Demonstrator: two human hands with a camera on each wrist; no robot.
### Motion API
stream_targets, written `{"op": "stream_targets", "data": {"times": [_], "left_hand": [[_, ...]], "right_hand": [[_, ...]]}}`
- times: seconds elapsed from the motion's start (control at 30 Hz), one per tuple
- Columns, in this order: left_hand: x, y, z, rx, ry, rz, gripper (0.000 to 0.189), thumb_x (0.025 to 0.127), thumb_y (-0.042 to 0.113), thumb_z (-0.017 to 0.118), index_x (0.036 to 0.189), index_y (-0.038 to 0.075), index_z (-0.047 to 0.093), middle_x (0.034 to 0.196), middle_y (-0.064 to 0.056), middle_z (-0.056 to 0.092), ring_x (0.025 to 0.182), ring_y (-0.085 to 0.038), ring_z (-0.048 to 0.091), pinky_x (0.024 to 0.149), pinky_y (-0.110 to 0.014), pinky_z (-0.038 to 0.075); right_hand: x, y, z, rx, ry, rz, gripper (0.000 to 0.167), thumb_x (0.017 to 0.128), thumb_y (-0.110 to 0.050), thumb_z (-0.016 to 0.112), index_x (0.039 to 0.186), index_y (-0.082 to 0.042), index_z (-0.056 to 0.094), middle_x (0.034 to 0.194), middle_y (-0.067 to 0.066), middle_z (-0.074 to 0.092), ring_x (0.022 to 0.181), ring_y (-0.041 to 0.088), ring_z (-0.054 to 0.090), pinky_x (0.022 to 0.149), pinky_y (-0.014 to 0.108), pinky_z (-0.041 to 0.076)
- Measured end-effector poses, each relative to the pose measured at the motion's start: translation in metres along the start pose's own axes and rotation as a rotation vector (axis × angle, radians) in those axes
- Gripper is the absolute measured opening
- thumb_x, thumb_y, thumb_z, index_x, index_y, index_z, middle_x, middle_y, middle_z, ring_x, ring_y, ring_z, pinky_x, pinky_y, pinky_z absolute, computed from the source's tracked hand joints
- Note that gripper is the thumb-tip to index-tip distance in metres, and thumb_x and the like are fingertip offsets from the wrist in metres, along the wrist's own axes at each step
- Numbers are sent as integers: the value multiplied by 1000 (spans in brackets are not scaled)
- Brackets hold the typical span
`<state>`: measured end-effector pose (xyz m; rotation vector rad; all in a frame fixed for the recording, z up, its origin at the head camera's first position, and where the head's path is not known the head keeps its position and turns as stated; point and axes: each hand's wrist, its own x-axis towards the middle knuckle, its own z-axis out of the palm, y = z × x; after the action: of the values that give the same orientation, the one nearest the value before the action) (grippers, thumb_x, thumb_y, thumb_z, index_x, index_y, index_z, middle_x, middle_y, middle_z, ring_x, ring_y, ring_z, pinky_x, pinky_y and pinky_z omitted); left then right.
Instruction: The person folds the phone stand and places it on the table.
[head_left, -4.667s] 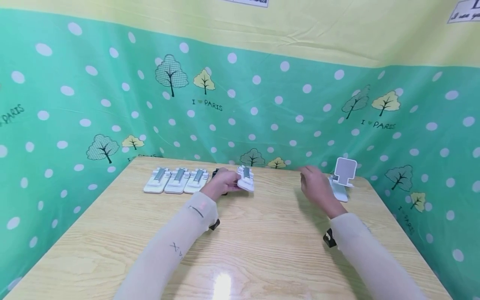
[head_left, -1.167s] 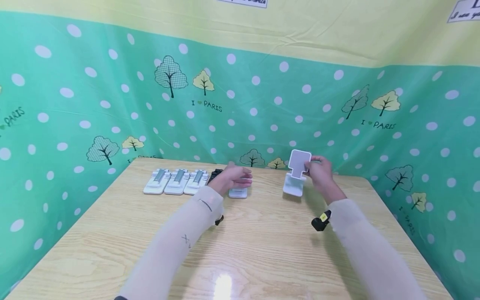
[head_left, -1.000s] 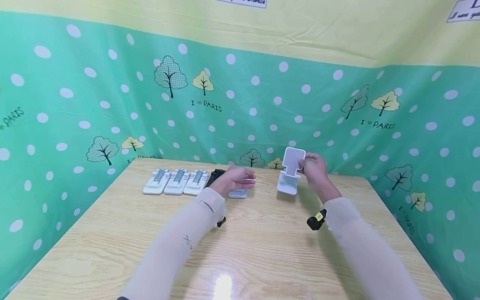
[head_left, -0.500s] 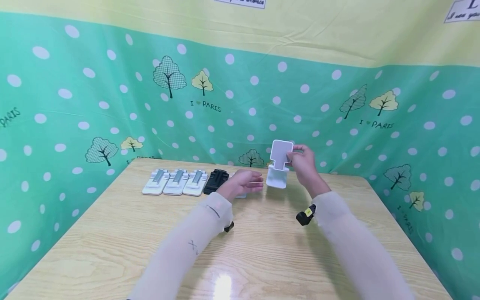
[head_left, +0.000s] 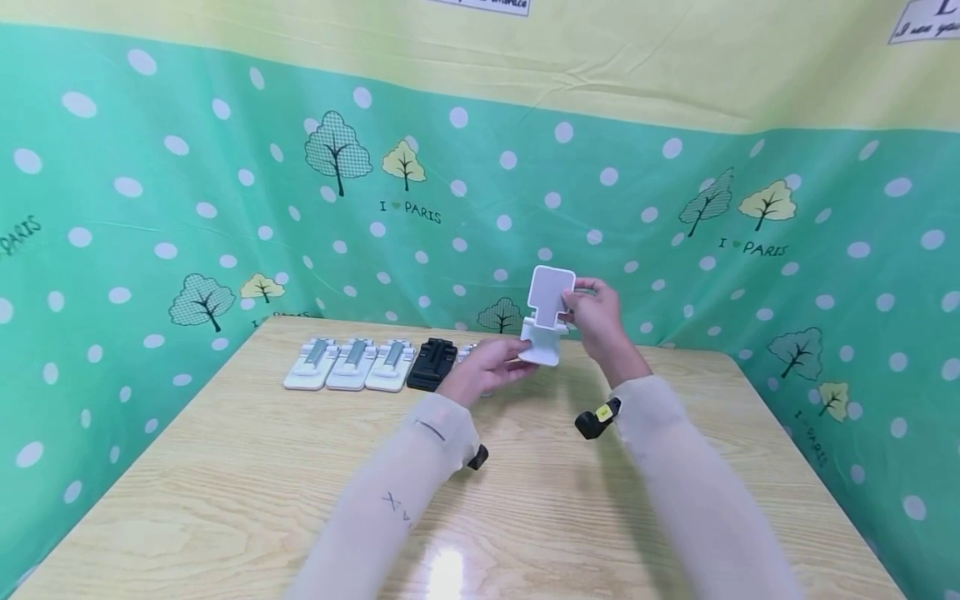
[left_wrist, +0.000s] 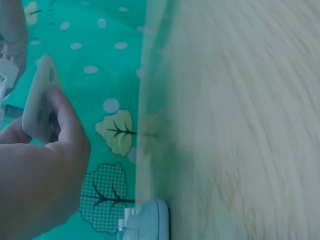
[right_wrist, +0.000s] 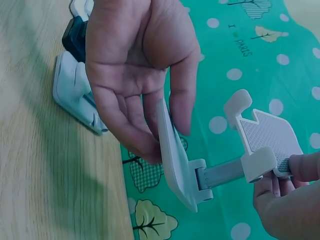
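Both hands hold one unfolded white phone stand [head_left: 545,343] above the back of the table. My right hand [head_left: 600,321] pinches the side of its upper plate, which has a grey pad [right_wrist: 274,142]. With thumb and fingers, my left hand [head_left: 487,367] grips the white base [right_wrist: 175,155]; the left wrist view shows the base's underside [left_wrist: 42,105]. A grey arm [right_wrist: 223,172] joins base and plate. Under my left hand, partly hidden, lies a folded white phone stand [right_wrist: 75,87] on the table.
Left of the hands, a black folded phone stand [head_left: 432,364] and several white folded phone stands [head_left: 390,367] lie in a row on the wooden table [head_left: 525,500]. A green dotted curtain [head_left: 637,208] hangs right behind the table's back edge.
The folded white stand was set down beside the black one. My right hand picked the unfolded stand up from the right and brought it left; my left hand now grips its base.
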<state>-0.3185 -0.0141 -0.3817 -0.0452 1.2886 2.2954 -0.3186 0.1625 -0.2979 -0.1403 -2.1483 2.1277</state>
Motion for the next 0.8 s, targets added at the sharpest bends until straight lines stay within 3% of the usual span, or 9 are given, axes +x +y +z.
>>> {"op": "stream_targets", "data": {"times": [0.23,0.5,0.8], "left_hand": [[5,-1,2,-79,51,41,46,99,-5,58,144,-7,50,145,-26,52,135,-42,51,110,-43,48],[4,-4,-1,-128,42,70,46,100,-4,56,144,-6,49,146,-26,51,135,-42,50,112,-43,47],[1,-11,-1,-141,18,115,44,100,-4,56,143,-8,47,147,-26,50,136,-42,48,112,-43,46]], "right_hand": [[-2,-4,7,19,-7,-30,29,104,-4,54,133,-2,49,133,21,60,117,31,63,97,36,57],[-3,-6,16,29,-23,-62,34,104,-6,57,137,-1,51,123,17,63,103,27,64,100,43,54],[-1,-3,20,18,-37,-99,45,101,-5,62,145,-10,54,116,13,61,108,28,63,98,40,57]]}}
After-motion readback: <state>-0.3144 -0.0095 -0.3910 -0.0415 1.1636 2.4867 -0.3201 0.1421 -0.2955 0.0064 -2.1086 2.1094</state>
